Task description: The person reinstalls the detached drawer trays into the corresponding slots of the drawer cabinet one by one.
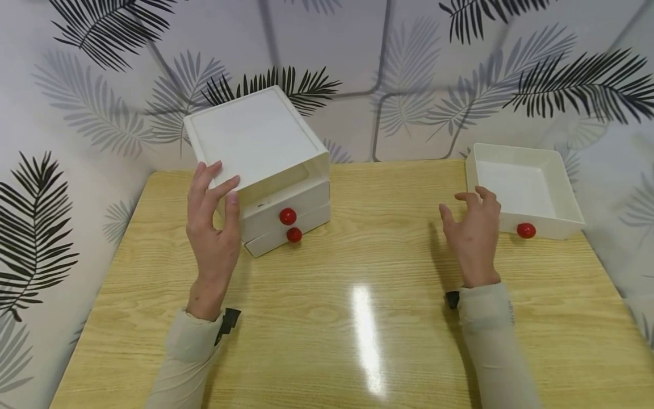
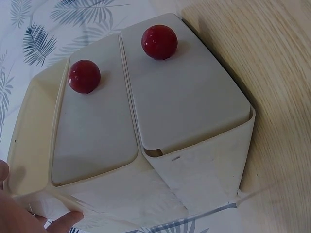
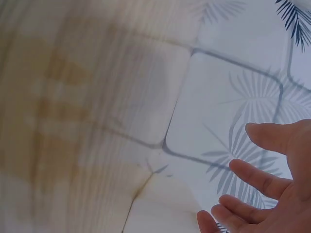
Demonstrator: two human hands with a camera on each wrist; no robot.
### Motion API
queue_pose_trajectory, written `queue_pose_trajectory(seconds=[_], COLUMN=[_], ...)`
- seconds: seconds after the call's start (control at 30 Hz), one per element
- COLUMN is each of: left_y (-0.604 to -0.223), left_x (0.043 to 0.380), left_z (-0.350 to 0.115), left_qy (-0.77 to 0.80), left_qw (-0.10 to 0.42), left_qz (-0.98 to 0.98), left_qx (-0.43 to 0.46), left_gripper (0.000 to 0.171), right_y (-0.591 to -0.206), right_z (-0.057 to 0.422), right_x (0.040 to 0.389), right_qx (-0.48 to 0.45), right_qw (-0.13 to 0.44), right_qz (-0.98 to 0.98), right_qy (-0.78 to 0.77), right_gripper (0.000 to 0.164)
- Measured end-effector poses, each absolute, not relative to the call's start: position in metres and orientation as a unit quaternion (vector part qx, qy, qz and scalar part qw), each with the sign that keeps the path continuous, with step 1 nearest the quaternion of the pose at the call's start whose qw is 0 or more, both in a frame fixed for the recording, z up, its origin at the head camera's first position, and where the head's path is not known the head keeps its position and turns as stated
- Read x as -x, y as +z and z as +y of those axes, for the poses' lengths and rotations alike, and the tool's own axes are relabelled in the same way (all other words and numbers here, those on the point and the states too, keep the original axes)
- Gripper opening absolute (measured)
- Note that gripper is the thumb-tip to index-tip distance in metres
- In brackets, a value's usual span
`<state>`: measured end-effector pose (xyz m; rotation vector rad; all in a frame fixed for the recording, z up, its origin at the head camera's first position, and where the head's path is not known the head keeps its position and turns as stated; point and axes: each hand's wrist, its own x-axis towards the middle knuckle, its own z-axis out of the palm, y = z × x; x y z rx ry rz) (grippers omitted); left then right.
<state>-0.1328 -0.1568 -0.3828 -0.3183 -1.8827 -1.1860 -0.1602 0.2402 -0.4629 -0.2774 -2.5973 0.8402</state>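
Observation:
A white drawer cabinet [image 1: 258, 136] stands tilted towards me at the back left of the table, its two lower drawers [image 2: 189, 87] shut and fitted with round red knobs [image 1: 288, 216]. Its top slot [image 2: 36, 131] has no drawer in it. My left hand [image 1: 214, 227] rests at the cabinet's left front corner, fingers spread over the top edge and side, thumb at the slot's opening. A loose white drawer [image 1: 541, 224] with a red knob [image 1: 526, 230] lies at the back right. Just left of it hovers my right hand [image 1: 475, 238], fingers relaxed, holding nothing.
Both things stand on a wood-grain table [image 1: 327, 318] with a bright light reflection near the middle. Behind it and at the sides hangs pale cloth [image 1: 337, 51] with a leaf print. Dark straps [image 1: 227, 324] sit at the wrists.

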Motion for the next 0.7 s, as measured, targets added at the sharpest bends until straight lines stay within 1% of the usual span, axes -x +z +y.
queue_pose_trajectory(seconds=[0.23,0.47,0.7], left_y=[-0.383,-0.382,-0.381], left_x=[0.132,0.133,0.133], left_z=[-0.157,-0.156,-0.156], left_qy=[-0.476,-0.476,-0.476], left_qw=[0.431,0.435,0.431], left_qz=[-0.756,-0.754,-0.756], left_qx=[0.124,0.128,0.126], left_gripper=[0.020,0.020,0.021], right_y=[-0.460,-0.460,-0.460], right_z=[0.255,0.269,0.276], right_x=[0.159,0.157,0.158], right_qx=[0.140,0.164,0.155], right_qw=[0.153,0.129,0.099], right_qz=[-0.928,-0.930,-0.944], right_qy=[0.310,0.302,0.275], right_gripper=[0.051,0.051,0.054])
